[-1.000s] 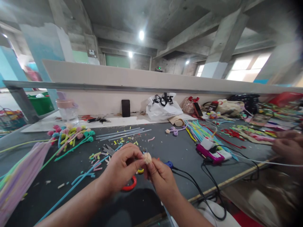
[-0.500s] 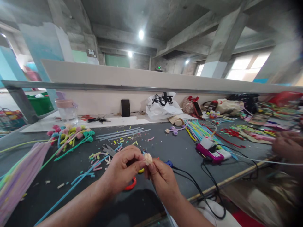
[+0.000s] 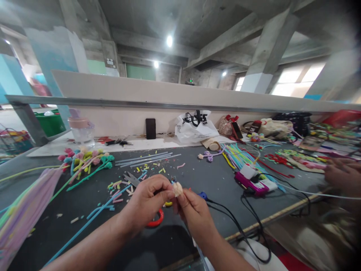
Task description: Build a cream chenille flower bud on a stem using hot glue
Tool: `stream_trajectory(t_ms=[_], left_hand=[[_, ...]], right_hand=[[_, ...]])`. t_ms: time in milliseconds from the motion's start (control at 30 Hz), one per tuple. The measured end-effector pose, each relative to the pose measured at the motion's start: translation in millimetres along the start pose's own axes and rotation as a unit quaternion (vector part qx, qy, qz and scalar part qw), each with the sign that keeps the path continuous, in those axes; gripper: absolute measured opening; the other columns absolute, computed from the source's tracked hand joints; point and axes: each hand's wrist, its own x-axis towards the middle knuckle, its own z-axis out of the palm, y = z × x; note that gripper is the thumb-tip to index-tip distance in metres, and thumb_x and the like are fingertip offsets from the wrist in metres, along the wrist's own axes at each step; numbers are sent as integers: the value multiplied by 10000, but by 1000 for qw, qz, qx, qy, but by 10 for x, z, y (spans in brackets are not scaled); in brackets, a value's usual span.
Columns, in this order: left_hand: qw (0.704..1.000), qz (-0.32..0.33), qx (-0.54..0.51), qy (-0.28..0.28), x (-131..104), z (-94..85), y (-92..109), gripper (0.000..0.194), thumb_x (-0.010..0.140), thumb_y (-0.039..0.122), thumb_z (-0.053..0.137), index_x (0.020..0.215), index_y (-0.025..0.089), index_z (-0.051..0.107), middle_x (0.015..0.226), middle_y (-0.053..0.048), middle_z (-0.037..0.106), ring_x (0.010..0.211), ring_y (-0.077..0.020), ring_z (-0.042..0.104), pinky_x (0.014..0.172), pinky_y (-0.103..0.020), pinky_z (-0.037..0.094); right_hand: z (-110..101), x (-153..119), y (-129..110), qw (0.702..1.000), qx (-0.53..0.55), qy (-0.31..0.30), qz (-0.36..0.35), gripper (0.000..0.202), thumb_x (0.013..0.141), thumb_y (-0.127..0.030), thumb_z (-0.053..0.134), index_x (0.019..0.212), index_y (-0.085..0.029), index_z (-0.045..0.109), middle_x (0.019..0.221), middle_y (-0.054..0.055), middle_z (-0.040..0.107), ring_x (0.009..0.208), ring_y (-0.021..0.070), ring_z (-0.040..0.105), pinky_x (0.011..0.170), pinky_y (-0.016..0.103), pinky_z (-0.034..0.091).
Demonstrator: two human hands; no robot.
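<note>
A small cream fuzzy flower (image 3: 177, 189), apparently bent from pipe cleaner, is pinched between my two hands above the dark tabletop. My left hand (image 3: 149, 197) grips its left side with thumb and forefinger. From the right, my right hand (image 3: 194, 210) holds the flower's lower side, its fingers closed. Under my left hand lie scissors with a red handle (image 3: 156, 219) and grey blades (image 3: 132, 179), partly hidden by the hand. Cut bits of pipe cleaner (image 3: 117, 195) are scattered about, and a long blue pipe cleaner (image 3: 84, 226) runs beneath my left forearm.
Finished fuzzy flowers (image 3: 87, 160) and a pastel bundle (image 3: 36, 210) lie at left. A magenta power strip (image 3: 251, 184) with black cables sits right of my hands. Behind stand a phone (image 3: 150, 128), a white bag (image 3: 194, 130) and a cup (image 3: 80, 131). Another person's hand (image 3: 342, 175) is at far right.
The whole view has shifted slightly, with things sitting a little further right. Both hands keep nearly the same pinch on the cream flower.
</note>
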Motion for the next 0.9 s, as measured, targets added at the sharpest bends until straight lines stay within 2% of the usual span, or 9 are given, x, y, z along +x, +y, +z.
stream_trajectory(t_ms=[133,233,400,500,600,700,833,900], left_hand=[[999,20,17,48,10,-2,-26,137,795,199,590,662,162,593,698,8,570,681,-103,539,658,-205,410],[998,4,21,59,23,-3,-26,156,805,193,560,654,160,581,698,6,560,670,-102,527,638,-201,406],[996,-25,6,81,27,2,-18,171,833,216,504,693,165,586,740,-6,569,710,-115,531,669,-212,420],[994,-31,-5,107,21,7,-32,115,826,222,511,768,176,599,808,-11,575,751,-123,542,687,-220,431],[991,-30,-9,134,15,10,-59,99,827,228,513,814,187,602,834,-11,575,771,-129,551,691,-228,439],[988,0,7,152,4,6,-76,110,841,222,499,825,189,603,853,-19,574,801,-133,553,715,-236,443],[987,68,49,138,-16,-2,-69,89,833,184,512,814,181,599,842,-33,570,808,-138,551,729,-245,452],[985,97,71,125,-24,-2,-65,58,816,171,542,808,178,599,836,-40,574,809,-143,554,720,-246,460]], right_hand=[[29,-7,-30,979,179,-32,91,403,821,-551,498,704,-165,513,483,-51,456,383,42,264,373,179,174],[50,-19,-51,959,252,-42,124,410,792,-576,525,777,-166,514,459,-52,494,357,37,272,354,161,179],[58,-6,-82,959,244,-58,132,365,810,-543,532,906,-194,482,448,-71,522,308,27,256,312,132,163],[51,11,-90,956,250,-75,137,332,813,-520,545,896,-210,456,471,-70,547,292,19,225,297,122,152],[44,19,-92,959,248,-74,120,306,820,-479,559,829,-178,504,588,-29,584,341,19,290,325,130,255],[38,9,-101,956,261,-74,111,319,826,-460,558,766,-147,558,605,-26,522,410,31,322,373,143,321],[31,-16,-118,944,290,-71,142,300,825,-459,561,799,-160,564,629,-29,510,414,27,255,334,128,192],[29,-23,-121,944,291,-62,144,286,821,-455,569,813,-169,561,643,-32,507,420,26,250,338,127,173]])
